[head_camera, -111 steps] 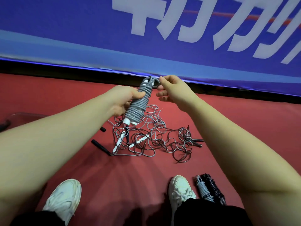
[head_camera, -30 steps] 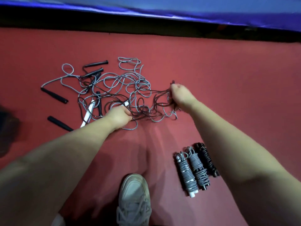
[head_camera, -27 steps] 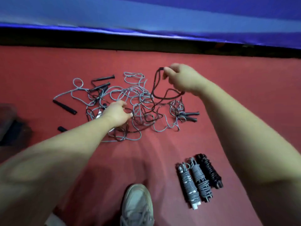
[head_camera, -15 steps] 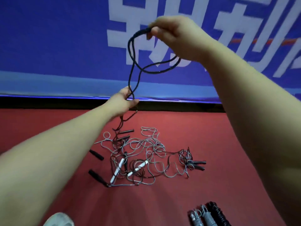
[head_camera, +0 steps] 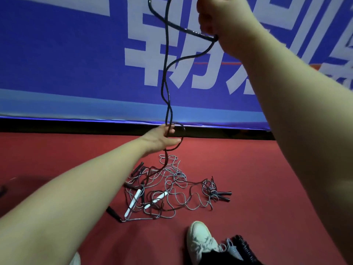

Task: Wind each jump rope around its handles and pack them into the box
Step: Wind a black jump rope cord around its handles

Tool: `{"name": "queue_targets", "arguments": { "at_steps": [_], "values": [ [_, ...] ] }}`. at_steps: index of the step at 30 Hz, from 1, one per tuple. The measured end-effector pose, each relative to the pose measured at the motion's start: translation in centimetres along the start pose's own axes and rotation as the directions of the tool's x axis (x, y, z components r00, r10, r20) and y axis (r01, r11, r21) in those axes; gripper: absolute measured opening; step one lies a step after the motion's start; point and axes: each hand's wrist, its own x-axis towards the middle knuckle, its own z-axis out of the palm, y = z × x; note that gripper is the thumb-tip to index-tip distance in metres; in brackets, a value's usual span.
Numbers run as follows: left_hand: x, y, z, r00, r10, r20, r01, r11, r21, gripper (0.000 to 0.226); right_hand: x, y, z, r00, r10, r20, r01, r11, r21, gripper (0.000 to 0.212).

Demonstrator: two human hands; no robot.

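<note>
Head view: a black jump rope (head_camera: 165, 77) hangs in two twisted strands between the person's hands. The right hand (head_camera: 221, 16), raised at the top edge of the view, is closed in a fist around the rope's upper loop, and one strand curves out from under its heel. Well below it, the left hand (head_camera: 161, 136) reaches forward with its fingers loosely curled round the same strands and its thumb pointing out to the side. A small loop bulges just beyond its fingertips.

Below the left hand the rope drops into a tangle of ropes (head_camera: 172, 186), grey and black, spread on the red floor (head_camera: 267, 178). Two white handles (head_camera: 133, 202) lie in the near part of the tangle, under the left forearm. A pair of black handles (head_camera: 223, 195) lies at the tangle's edge, on the right arm's side.

Nearer the person, beneath the right forearm, wound bundles (head_camera: 241, 245), one black and one grey, lie just beside a white shoe (head_camera: 199, 239). Beyond both hands stands a blue banner (head_camera: 76, 54) with large white characters.
</note>
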Motion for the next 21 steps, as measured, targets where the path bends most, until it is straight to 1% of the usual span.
{"name": "queue_targets", "arguments": {
  "at_steps": [1, 3, 4, 6, 7, 8, 9, 10, 11, 12, 13, 14, 15, 17, 18, 19, 20, 21],
  "values": [
    [0.6, 0.1, 0.2, 0.999, 0.011, 0.034, -0.012, 0.999, 0.043, 0.04, 0.7, 0.3, 0.3, 1.0, 0.004, 0.0, -0.004, 0.997, 0.081, 0.037],
    [1.6, 0.0, 0.5, 0.999, 0.015, 0.035, -0.019, 0.992, 0.124, 0.019, 2.2, 1.5, 0.4, 0.999, 0.017, -0.041, -0.008, 0.975, 0.221, 0.035],
    [2.0, -0.5, 0.5, 0.999, -0.004, 0.052, -0.003, 0.991, 0.136, 0.017, 2.9, 2.4, 0.2, 0.995, 0.058, -0.083, -0.036, 0.969, 0.243, 0.033],
    [2.5, -1.5, 0.2, 0.99, -0.049, 0.136, 0.035, 0.994, 0.1, 0.026, 4.0, 5.6, -0.6, 0.962, 0.186, -0.199, -0.152, 0.973, 0.175, 0.03],
    [2.4, -1.9, -0.2, 0.983, -0.065, 0.174, 0.051, 0.995, 0.086, 0.028, 4.1, 7.9, -1.2, 0.923, 0.288, -0.256, -0.26, 0.956, 0.138, 0.03],
    [2.5, -2.2, -0.6, 0.977, -0.071, 0.201, 0.058, 0.996, 0.071, 0.03, 3.9, 10.7, -1.9, 0.856, 0.412, -0.313, -0.385, 0.911, 0.146, 0.031],
    [2.7, -2.3, -1.1, 0.976, -0.073, 0.207, 0.066, 0.997, 0.043, 0.03, 3.2, 13.8, -2.6, 0.748, 0.562, -0.351, -0.523, 0.826, 0.208, 0.032],
    [3.0, -2.5, -1.7, 0.973, -0.071, 0.217, 0.071, 0.997, 0.008, 0.031, 1.9, 17.3, -2.9, 0.609, 0.721, -0.33, -0.637, 0.692, 0.338, 0.034],
    [3.0, -2.0, -2.3, 0.971, -0.059, 0.234, 0.064, 0.998, -0.016, 0.031, 0.1, 20.3, -3.1, 0.475, 0.842, -0.256, -0.697, 0.538, 0.474, 0.036],
    [3.2, -1.8, -2.8, 0.964, -0.052, 0.259, 0.062, 0.998, -0.032, 0.031, -1.8, 23.1, -2.9, 0.376, 0.912, -0.167, -0.703, 0.398, 0.589, 0.037],
    [3.3, -1.4, -3.4, 0.958, -0.056, 0.282, 0.067, 0.997, -0.028, 0.031, -3.7, 25.6, -2.3, 0.304, 0.948, -0.092, -0.69, 0.286, 0.665, 0.038],
    [3.6, -0.9, -3.9, 0.956, -0.063, 0.286, 0.072, 0.997, -0.021, 0.031, -5.3, 27.4, -1.5, 0.265, 0.963, -0.04, -0.671, 0.214, 0.71, 0.043],
    [3.7, -0.4, -4.3, 0.959, -0.073, 0.274, 0.084, 0.996, -0.026, 0.031, -6.6, 29.0, -0.7, 0.253, 0.967, -0.016, -0.637, 0.179, 0.75, 0.053],
    [4.2, 0.7, -4.9, 0.971, -0.104, 0.215, 0.129, 0.986, -0.108, 0.03, -8.9, 31.4, 1.1, 0.252, 0.968, -0.009, -0.582, 0.159, 0.798, 0.073],
    [4.6, 1.4, -5.3, 0.975, -0.121, 0.186, 0.154, 0.972, -0.177, 0.03, -9.9, 32.1, 2.1, 0.246, 0.969, 0.006, -0.608, 0.15, 0.78, 0.076],
    [5.0, 2.2, -5.5, 0.977, -0.137, 0.166, 0.176, 0.952, -0.25, 0.03, -11.0, 32.6, 3.1, 0.223, 0.975, 0.007, -0.674, 0.149, 0.723, 0.07],
    [5.4, 3.0, -5.9, 0.976, -0.153, 0.152, 0.196, 0.926, -0.322, 0.031, -12.0, 32.6, 4.1, 0.209, 0.978, 0.005, -0.745, 0.156, 0.649, 0.057],
    [5.8, 3.9, -6.3, 0.975, -0.173, 0.137, 0.213, 0.904, -0.372, 0.031, -12.8, 32.2, 5.1, 0.222, 0.975, 0.018, -0.812, 0.175, 0.557, 0.04]
  ]
}}
